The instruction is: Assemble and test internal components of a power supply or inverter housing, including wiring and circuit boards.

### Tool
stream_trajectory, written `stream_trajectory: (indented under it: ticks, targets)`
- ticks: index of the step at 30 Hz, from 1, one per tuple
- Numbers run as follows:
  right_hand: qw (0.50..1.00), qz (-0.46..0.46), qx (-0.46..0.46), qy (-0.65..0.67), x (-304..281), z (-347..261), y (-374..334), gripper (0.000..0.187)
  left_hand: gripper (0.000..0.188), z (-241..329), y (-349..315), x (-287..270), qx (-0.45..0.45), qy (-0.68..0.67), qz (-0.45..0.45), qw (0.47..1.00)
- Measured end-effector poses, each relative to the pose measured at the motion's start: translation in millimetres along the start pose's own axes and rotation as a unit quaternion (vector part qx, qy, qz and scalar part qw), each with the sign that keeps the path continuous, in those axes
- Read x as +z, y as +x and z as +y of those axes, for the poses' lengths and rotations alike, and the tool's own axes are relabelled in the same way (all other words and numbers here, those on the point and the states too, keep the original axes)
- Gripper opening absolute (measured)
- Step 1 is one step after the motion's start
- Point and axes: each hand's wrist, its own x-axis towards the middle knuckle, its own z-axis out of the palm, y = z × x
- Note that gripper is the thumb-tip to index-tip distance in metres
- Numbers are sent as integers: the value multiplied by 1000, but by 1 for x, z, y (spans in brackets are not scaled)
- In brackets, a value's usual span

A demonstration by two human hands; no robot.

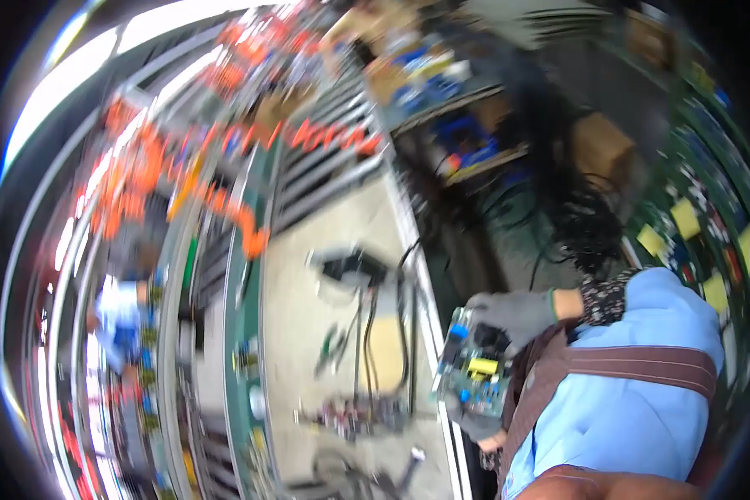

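A green circuit board [462, 367] crowded with parts, among them a yellow block and blue round components, is held close against my apron at the edge of the workbench. My right hand [517, 318], in a grey glove, grips its upper end with the fingers closed over the edge. At the lower end, my left hand [475, 423] is also gloved and closed on the board, partly hidden beneath it. Nearest on the bench lie another populated board [354, 415], blurred, and green-handled pliers [332, 348].
A black device [350, 268] with cables lies on the pale bench [308, 317]. Beyond it runs a roller conveyor [329, 167] with an orange coiled hose [250, 233]. A cardboard box [602, 148] and hanging black cables [587, 225] stand beside me. Other people are blurred in the distance.
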Motion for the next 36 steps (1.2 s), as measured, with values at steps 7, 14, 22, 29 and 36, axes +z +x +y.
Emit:
stream_trajectory:
  ticks: [7, 14, 22, 29, 36]
  targets:
    - [991, -117, 29, 50, 24, -8, 10, 70, 52, 9, -32, 17, -40, -110, 50, 992]
    - [985, -144, -65, 77, 40, -20, 33, 71, 49, 11, -63, 5, 10, -152, 101, 983]
    - [979, -119, -111, 124, 36, 21, 38, 70, 46, -8, -34, 15, 6, -107, 134, 985]
    - [973, -56, -79, 209, 32, 55, 23, 67, 75, -4, 9, 54, -9, 57, 68, 996]
    - [939, -56, 53, 334, 19, 54, 28, 62, 58, 28, 34, 37, 109, 315, 154, 930]
